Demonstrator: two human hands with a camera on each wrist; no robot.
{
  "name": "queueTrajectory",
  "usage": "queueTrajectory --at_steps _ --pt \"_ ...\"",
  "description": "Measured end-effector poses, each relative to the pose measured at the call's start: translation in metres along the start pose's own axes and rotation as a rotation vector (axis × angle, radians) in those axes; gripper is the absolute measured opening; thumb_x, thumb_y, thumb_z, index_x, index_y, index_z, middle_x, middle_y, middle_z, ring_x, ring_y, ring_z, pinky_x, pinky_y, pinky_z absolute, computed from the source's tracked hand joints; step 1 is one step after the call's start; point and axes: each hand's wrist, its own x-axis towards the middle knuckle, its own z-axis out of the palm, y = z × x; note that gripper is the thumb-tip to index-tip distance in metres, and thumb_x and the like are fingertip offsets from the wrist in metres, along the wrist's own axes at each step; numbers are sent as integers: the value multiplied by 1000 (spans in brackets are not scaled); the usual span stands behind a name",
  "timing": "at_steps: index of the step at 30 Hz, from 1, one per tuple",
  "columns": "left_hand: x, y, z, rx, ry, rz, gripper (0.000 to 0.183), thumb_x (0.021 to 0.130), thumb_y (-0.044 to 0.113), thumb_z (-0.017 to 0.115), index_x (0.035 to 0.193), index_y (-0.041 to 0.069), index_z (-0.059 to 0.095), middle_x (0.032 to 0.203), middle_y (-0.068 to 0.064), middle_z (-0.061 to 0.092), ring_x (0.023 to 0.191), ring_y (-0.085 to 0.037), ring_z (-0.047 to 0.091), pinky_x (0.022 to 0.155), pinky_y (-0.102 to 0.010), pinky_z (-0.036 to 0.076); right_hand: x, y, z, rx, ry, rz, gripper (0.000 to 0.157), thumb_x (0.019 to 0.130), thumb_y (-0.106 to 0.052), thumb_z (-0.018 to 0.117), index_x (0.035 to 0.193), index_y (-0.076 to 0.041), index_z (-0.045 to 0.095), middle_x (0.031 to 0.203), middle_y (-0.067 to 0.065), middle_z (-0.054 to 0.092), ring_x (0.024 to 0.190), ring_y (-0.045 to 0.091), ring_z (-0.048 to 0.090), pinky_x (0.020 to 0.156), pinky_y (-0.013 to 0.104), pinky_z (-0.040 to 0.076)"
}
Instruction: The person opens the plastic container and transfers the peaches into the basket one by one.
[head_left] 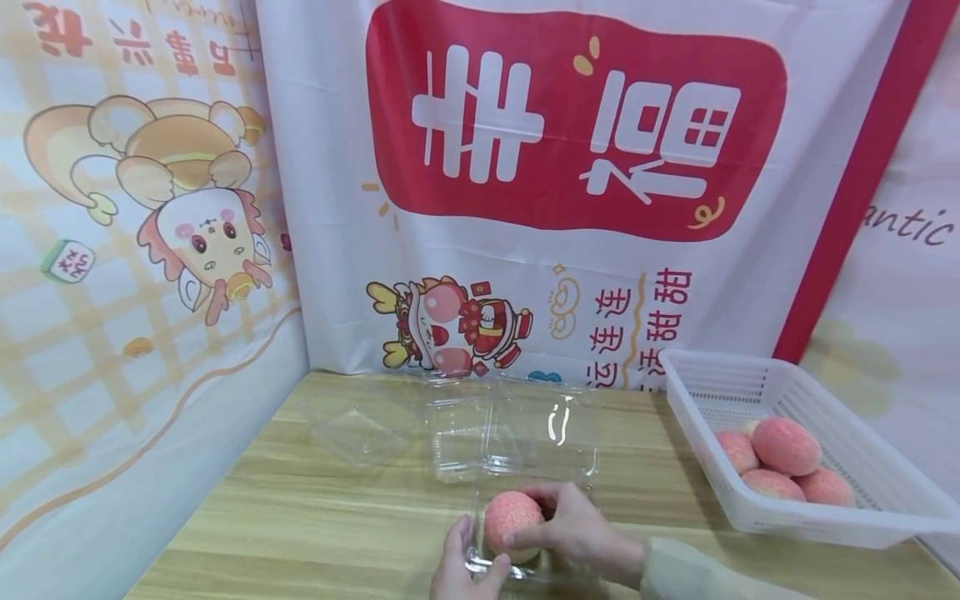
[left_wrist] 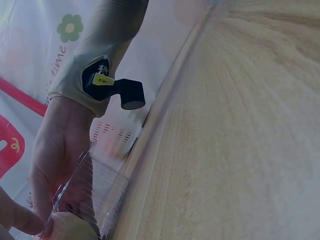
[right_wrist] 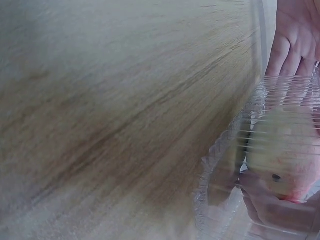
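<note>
A pink peach (head_left: pixel 512 518) with a paler underside sits in an opened clear plastic clamshell box (head_left: pixel 522 573) near the table's front. My right hand (head_left: pixel 581 529) grips the peach from the right, thumb in front and fingers behind. At the box's left front corner, my left hand (head_left: pixel 465 571) holds the rim between thumb and fingers. Through the ribbed clear wall (right_wrist: pixel 220 175) in the right wrist view, the peach (right_wrist: pixel 280 140) shows a small dark spot. The left wrist view catches the peach (left_wrist: pixel 72 227) low in the box (left_wrist: pixel 110 182), beside my right hand (left_wrist: pixel 62 142).
Behind the box stand more clear plastic containers (head_left: pixel 457 446), one with its lid raised, and another (head_left: pixel 360 433) to their left. A white perforated basket (head_left: pixel 862 442) on the right holds several peaches (head_left: pixel 787 447). A printed cloth (head_left: pixel 330 208) hangs along the table's back edge.
</note>
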Motion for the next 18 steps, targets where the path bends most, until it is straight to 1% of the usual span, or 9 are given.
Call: queueTrajectory --at_steps 3,8,18 --pt "0 -1 0 -1 -3 4 75 82 12 74 138 -18 33 136 -38 43 127 -52 41 103 -62 35 0 0 0 2 2 3 54 72 -11 87 120 4 65 105 9 70 93 21 65 82 35 55" --pt "0 0 0 1 -5 -10 76 83 13 75 138 -17 33 136 -38 43 127 -52 41 102 -62 35 -1 -1 0 0 6 14 56 72 -14 88 120 3 65 104 8 70 92 21 65 81 33 56" --pt "1 0 0 -3 -2 -15 76 83 13 75 139 -17 33 136 -38 43 126 -52 41 102 -63 35 1 2 1 45 -2 13 53 73 -8 86 120 5 64 105 10 70 92 21 64 80 33 55"
